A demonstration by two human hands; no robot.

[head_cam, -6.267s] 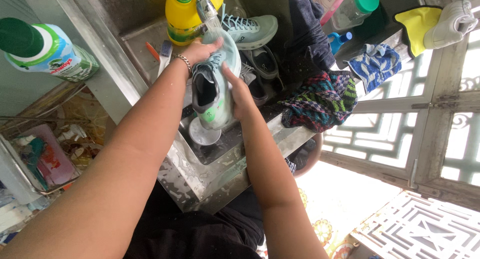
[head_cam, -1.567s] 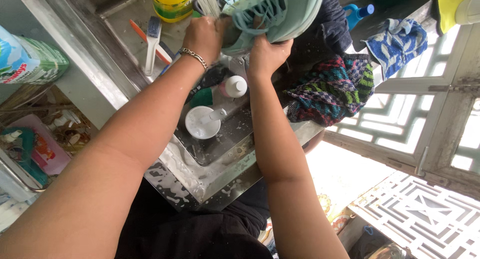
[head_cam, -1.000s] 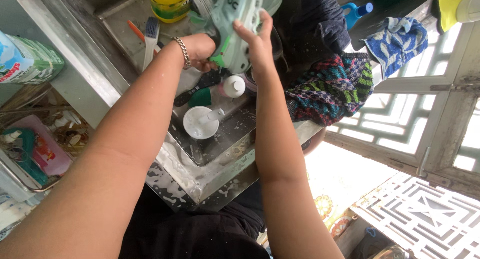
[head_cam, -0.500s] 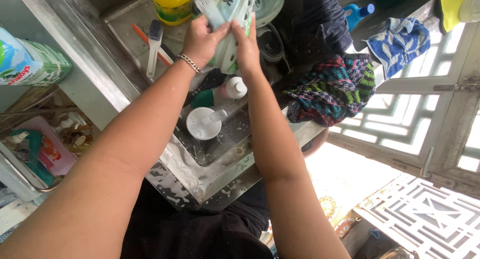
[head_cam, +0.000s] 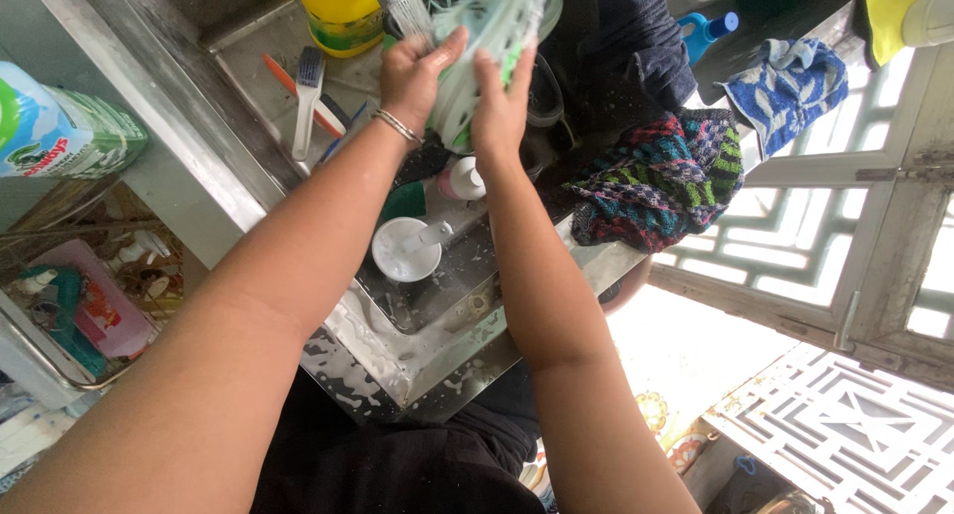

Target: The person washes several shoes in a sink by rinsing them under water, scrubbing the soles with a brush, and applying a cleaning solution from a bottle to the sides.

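Both hands grip a mint-green and white sneaker [head_cam: 494,39] held up over a steel sink [head_cam: 412,360], right beside the tap's spray head [head_cam: 404,4]. My left hand [head_cam: 420,75], with a thin bracelet on the wrist, clasps the shoe's left side. My right hand [head_cam: 500,105] presses against its sole side. Below them in the basin lie a white cup-like lid [head_cam: 402,250], a small white-capped bottle [head_cam: 463,179] and a green sponge [head_cam: 402,200].
A yellow bottle [head_cam: 341,12] and brushes [head_cam: 307,95] sit at the sink's back ledge. A dark garment [head_cam: 621,47] and a multicoloured cloth [head_cam: 668,176] lie at the right. A blue patterned towel [head_cam: 785,82] hangs by the window grille. A green-white bottle [head_cam: 60,132] stands at left.
The sneaker was turned over several times under the tap. Since half a second ago both hands hold it a little higher and closer together, its sole edge now facing me.
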